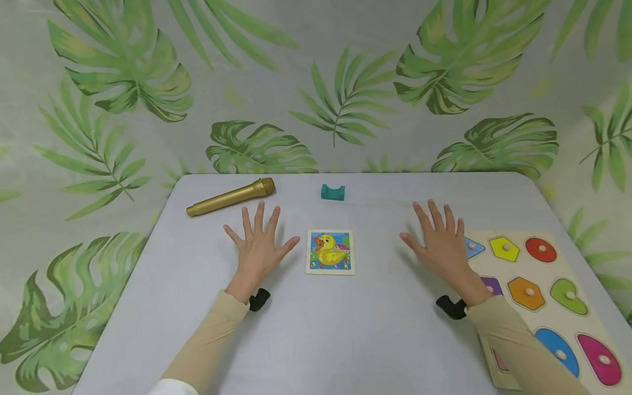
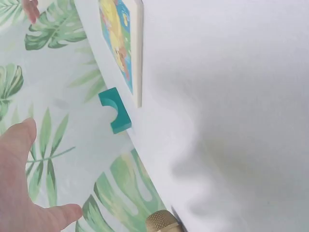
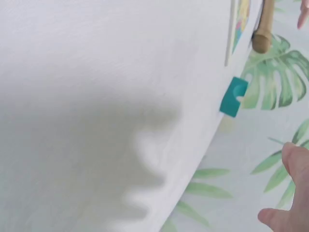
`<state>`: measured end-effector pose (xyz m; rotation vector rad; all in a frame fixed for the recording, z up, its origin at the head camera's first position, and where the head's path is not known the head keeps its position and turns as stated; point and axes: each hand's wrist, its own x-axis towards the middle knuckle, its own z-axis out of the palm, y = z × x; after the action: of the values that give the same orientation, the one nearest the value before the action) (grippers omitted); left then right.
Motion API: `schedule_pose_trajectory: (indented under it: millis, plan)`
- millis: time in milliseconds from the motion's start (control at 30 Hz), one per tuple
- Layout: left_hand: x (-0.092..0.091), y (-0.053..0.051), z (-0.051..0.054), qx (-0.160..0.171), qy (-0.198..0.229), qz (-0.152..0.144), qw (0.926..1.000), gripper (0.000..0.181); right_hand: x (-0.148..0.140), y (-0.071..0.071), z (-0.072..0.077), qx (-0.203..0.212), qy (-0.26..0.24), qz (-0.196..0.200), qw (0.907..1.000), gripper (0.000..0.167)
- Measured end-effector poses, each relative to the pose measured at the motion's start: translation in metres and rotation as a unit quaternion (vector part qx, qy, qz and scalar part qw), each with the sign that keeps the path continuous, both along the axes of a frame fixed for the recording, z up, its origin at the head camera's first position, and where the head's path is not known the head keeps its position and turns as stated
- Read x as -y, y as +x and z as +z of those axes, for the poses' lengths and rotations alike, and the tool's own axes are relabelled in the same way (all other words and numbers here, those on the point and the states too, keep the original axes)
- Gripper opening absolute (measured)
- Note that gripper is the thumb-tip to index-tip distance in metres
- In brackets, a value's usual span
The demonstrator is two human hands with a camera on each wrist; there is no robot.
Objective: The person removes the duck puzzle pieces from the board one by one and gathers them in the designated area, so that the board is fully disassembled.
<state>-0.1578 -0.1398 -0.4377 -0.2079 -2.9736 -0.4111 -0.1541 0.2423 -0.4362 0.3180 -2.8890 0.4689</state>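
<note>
Fingers spread, my left hand [image 1: 258, 251] hovers over the table between a gold microphone [image 1: 231, 197] and a square duck picture puzzle [image 1: 330, 252]. My right hand [image 1: 441, 248], also spread and holding nothing, is above the table at the left edge of a wooden shape board [image 1: 535, 318] with knobbed coloured pieces. Part of that board is hidden under the right forearm. A small teal block [image 1: 333, 192] with a curved notch stands near the back edge, beyond the puzzle. In the left wrist view, the teal block [image 2: 115, 110] and the puzzle's side [image 2: 137, 53] appear beside the thumb.
A white cloth covers the table [image 1: 375, 340]. Behind and around it hangs a pale curtain [image 1: 345, 33] printed with green leaves. Each wrist wears a black strap mount [image 1: 451, 307]. The shape board takes up the table's right side.
</note>
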Motion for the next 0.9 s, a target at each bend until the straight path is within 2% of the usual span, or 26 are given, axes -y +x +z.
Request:
schedule_pose_trajectory:
  millis: [100,233,400,567,700,767,900]
  plan:
    - [-0.003,0.004,0.002,0.002,0.018,-0.014,0.9997,0.082,0.012,-0.005,0.001,-0.021,-0.022,0.041,0.9987,0.073]
    - [-0.009,0.012,0.001,0.020,0.051,-0.063,0.9965,0.075,0.033,-0.013,0.002,-0.019,-0.077,0.108,0.9910,0.069]
    - [-0.016,0.021,-0.007,0.056,0.080,-0.151,0.9836,0.067,0.068,-0.020,0.003,0.050,-0.142,0.167,0.9745,0.066]
    - [-0.022,0.028,-0.018,0.110,0.099,-0.203,0.9681,0.064,0.099,-0.030,-0.004,0.109,-0.188,0.226,0.9496,0.059]
    - [-0.027,0.032,-0.022,0.136,0.102,-0.222,0.9602,0.063,0.119,-0.037,-0.012,0.144,-0.186,0.250,0.9390,0.054]
    - [-0.029,0.034,-0.023,0.140,0.091,-0.229,0.9592,0.063,0.127,-0.041,-0.015,0.158,-0.176,0.252,0.9384,0.052]
    - [-0.030,0.037,-0.026,0.125,0.073,-0.241,0.9597,0.061,0.141,-0.046,-0.018,0.174,-0.153,0.254,0.9389,0.048]
